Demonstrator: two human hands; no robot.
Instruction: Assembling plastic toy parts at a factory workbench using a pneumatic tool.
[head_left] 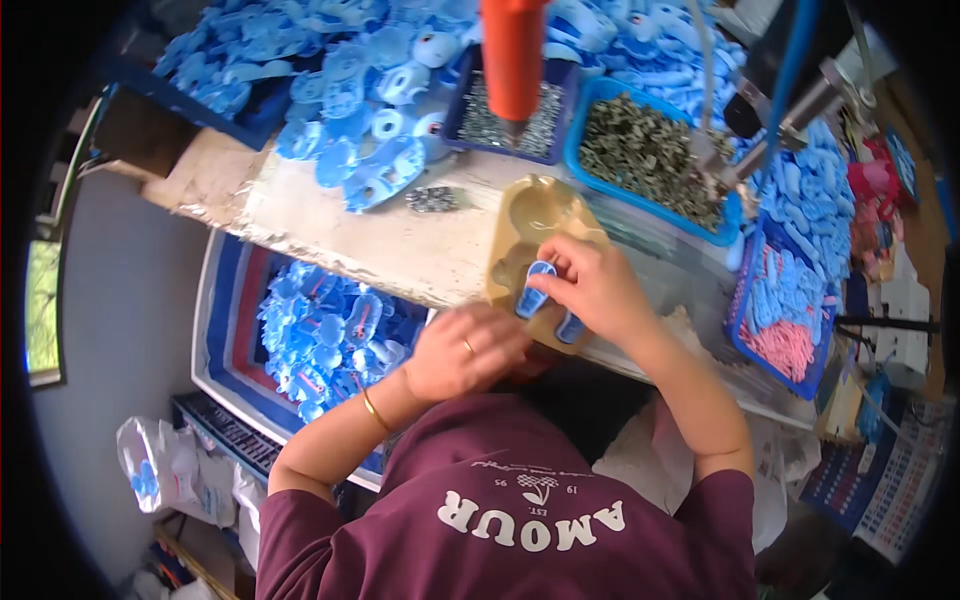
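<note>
A tan moulded holder with rounded hollows stands at the bench's near edge. My right hand is closed over its near part, thumb and fingertips pinching a small blue oval plastic part with a pale rim. A second blue part sits in the holder just below that hand. To the left of the holder is my left hand, a ring on one finger. Its fingers reach loosely toward the holder, somewhat blurred, and I see nothing held in them.
An orange pointed tool hangs overhead. Behind the holder stand a dark blue box of silver screws and a blue tray of small metal pieces. Blue plastic parts pile up behind. A lined bin of blue parts is at left.
</note>
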